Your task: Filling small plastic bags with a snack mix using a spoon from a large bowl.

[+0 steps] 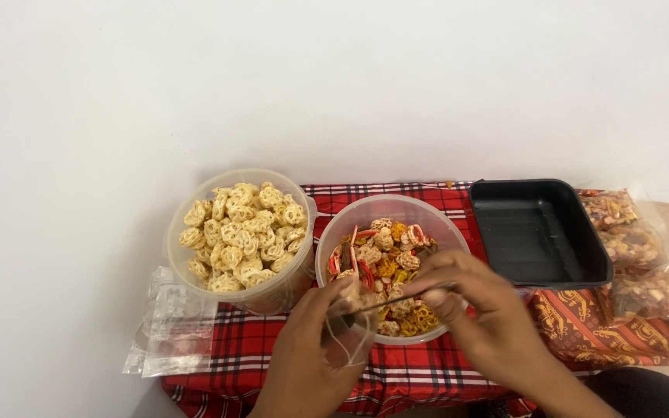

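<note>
A red plaid cloth [396, 371] carries two clear tubs [238, 232] [392, 263], a black tray [540, 232], filled snack packets [636, 248] and empty clear bags [168, 325].

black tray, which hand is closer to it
Right. The right hand is just off the front-left corner of the black tray; the left hand is farther left, holding a small clear bag.

Wall: you face a plain white wall [334, 77] filling the upper frame.
Surface: a red plaid cloth [420, 371] covers the lower centre.
Light: you get soft, even, shadowless light.
</note>
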